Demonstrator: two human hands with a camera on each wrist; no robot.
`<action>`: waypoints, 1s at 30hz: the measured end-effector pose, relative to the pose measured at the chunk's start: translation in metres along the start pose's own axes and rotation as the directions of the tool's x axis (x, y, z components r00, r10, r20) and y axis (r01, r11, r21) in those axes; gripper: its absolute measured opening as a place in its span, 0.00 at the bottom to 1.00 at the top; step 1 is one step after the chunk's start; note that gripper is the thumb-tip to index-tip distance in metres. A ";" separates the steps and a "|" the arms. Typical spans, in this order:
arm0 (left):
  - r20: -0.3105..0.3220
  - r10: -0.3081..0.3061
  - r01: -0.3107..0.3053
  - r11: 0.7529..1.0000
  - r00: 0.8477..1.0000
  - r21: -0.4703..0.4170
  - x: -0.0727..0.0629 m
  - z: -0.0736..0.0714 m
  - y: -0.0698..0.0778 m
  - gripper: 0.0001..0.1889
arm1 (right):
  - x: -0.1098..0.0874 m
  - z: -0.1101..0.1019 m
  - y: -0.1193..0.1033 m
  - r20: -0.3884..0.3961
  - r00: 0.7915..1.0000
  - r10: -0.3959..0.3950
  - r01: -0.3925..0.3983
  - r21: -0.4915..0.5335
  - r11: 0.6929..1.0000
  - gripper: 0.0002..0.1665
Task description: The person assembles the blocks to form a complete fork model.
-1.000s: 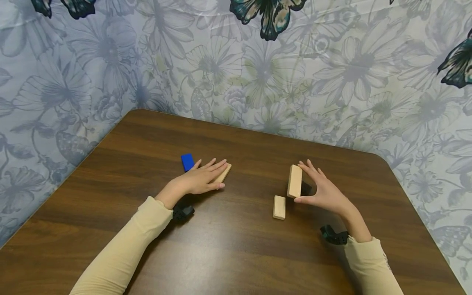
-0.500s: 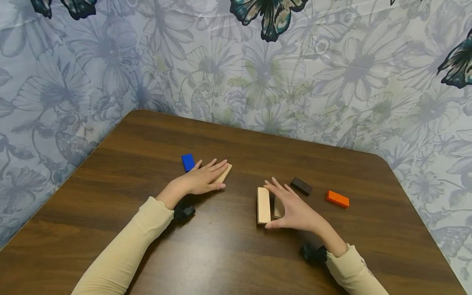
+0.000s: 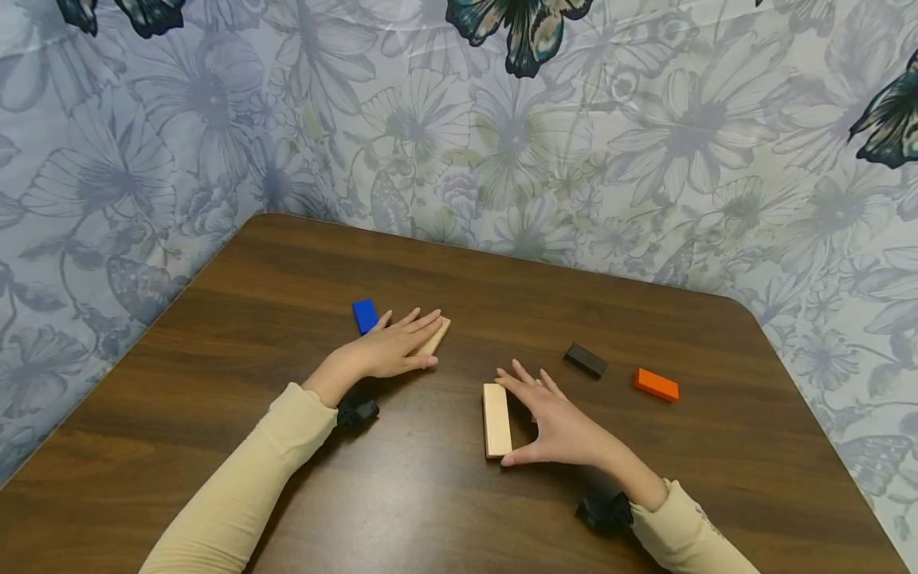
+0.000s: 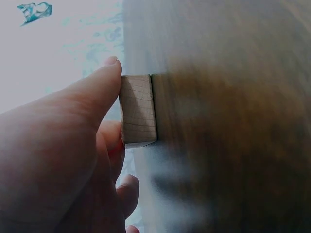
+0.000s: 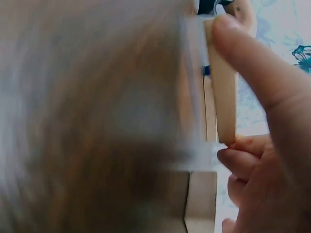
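Observation:
My left hand (image 3: 390, 351) lies with straight fingers over a pale wooden block (image 3: 433, 339), and covers most of it. The left wrist view shows that block's squared end (image 4: 138, 109), with the thumb along its near side. A blue block (image 3: 364, 316) peeks out just beyond the same hand. My right hand (image 3: 555, 422) pinches another pale wooden block (image 3: 497, 420) by its two ends, between thumb and fingertips. Seen from the right wrist, this held block (image 5: 224, 92) stands close over the table. A smaller wooden block (image 5: 201, 201) shows below; the right hand mostly hides it in the head view.
A dark brown block (image 3: 585, 361) and an orange block (image 3: 656, 385) lie to the right, beyond the right hand. All rest on a brown wooden table (image 3: 402, 494), whose far edge meets a floral cloth backdrop (image 3: 502, 159).
My right hand has carried its wooden block left and toward me, past the smaller block, slowing lately. The dark and orange blocks have come into sight behind it. The left hand stays put.

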State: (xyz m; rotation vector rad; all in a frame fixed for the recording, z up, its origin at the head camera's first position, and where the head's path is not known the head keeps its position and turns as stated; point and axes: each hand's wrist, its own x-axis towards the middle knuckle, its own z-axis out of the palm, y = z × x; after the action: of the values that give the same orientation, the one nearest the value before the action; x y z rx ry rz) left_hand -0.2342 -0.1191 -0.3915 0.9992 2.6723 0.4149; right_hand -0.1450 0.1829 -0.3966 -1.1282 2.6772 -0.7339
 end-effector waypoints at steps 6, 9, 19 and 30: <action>-0.006 -0.002 0.002 1.000 1.000 -0.015 -0.003 0.002 0.005 0.38 | -0.004 0.005 -0.002 0.023 1.000 0.010 -0.007 -0.138 0.990 0.64; -0.012 -0.002 0.002 1.000 1.000 -0.026 -0.004 0.002 0.008 0.38 | -0.006 0.005 -0.004 0.027 1.000 0.014 -0.008 -0.199 0.980 0.64; -0.004 -0.021 0.021 0.999 1.000 -0.024 -0.007 0.004 0.013 0.38 | -0.011 0.005 -0.006 0.029 1.000 0.007 -0.001 -0.212 0.977 0.64; -0.009 -0.012 0.012 1.000 1.000 -0.023 -0.006 0.004 0.013 0.38 | -0.011 0.006 -0.006 0.025 1.000 0.007 -0.001 -0.212 0.977 0.65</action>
State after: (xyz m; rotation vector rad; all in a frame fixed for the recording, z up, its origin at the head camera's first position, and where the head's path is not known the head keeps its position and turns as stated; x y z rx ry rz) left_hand -0.2203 -0.1132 -0.3899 0.9762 2.6739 0.4479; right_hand -0.1317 0.1853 -0.3996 -1.1690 2.7876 -0.4364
